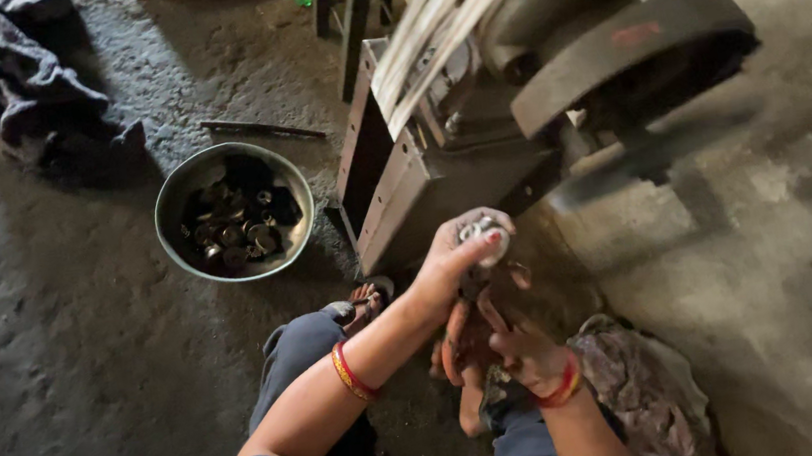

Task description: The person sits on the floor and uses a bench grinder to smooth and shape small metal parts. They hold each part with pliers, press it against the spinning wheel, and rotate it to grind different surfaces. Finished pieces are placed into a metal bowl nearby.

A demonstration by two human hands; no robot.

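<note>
Your left hand (454, 258), frame centre, fingers curled tight round a small metal part (483, 237). Right hand (525, 351) just below, fingers half-curled, can't tell if holding. Bowl (172, 197) w/ more parts upper left.

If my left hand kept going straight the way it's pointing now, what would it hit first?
Your left hand, holding a small shiny metal piece, points up and right toward the grey metal machine base. It would likely meet that first, though depth is hard to judge.
</note>
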